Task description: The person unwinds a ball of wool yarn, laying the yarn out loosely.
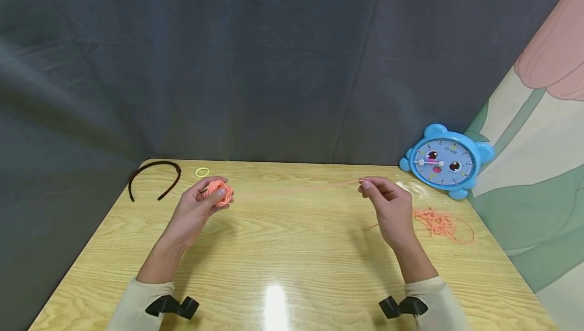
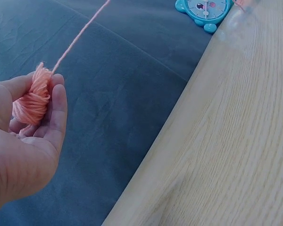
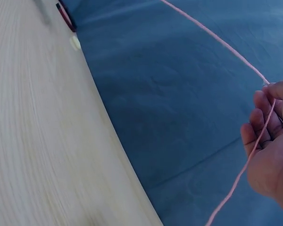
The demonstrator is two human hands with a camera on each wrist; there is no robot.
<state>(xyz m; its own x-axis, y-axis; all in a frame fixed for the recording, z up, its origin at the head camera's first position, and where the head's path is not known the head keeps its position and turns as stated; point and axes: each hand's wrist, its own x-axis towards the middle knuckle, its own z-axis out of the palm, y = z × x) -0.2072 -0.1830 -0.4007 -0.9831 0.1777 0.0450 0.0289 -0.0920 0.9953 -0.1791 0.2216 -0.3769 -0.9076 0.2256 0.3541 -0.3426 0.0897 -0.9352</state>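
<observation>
In my left hand [image 1: 193, 214] I hold a small ball of coral yarn [image 1: 220, 192], with the thumb across its front and the fingers behind it. The left wrist view shows the wound yarn [image 2: 33, 101] between thumb and fingers, and one strand leaving its top. That strand [image 3: 217, 38] runs stretched through the air to my right hand [image 1: 392, 209], which pinches it between thumb and fingertips. Below the pinch, the strand's tail [image 3: 238, 178] hangs across the palm. A loose, tangled pile of the same yarn [image 1: 440, 223] lies on the table just right of the right hand.
A blue bear-shaped clock [image 1: 444, 161] leans at the back right corner. At the back left lie a dark headband [image 1: 155, 163] and a yellow ring [image 1: 202, 172]. The wooden table [image 1: 292, 250] ends at a dark curtain [image 1: 255, 67]; a patterned wall [image 1: 543, 169] borders its right side.
</observation>
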